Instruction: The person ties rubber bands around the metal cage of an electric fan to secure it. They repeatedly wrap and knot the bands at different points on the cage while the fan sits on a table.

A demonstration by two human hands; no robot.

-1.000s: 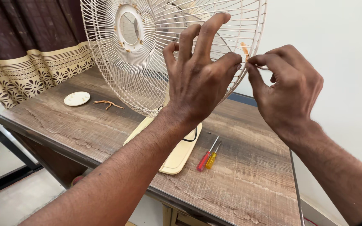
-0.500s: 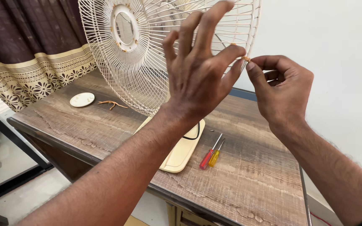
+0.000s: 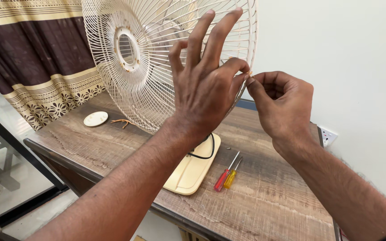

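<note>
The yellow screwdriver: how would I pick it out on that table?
Find the cream fan on the wooden table. Right of the fan's flat base lie two small screwdrivers together. The yellow screwdriver is the right one, shorter than the red screwdriver touching it.

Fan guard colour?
Cream, with some rusty spots around the centre ring; the fan guard shows clearly in the head view.

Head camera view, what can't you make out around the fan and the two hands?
- Small piece pinched at the fan guard rim: too small, covered by the left hand and right hand fingertips.
- Fan blades: blurred behind the guard wires.
- Fan base: partly behind the left forearm.
- Fan top: cut off by the frame edge.
</note>
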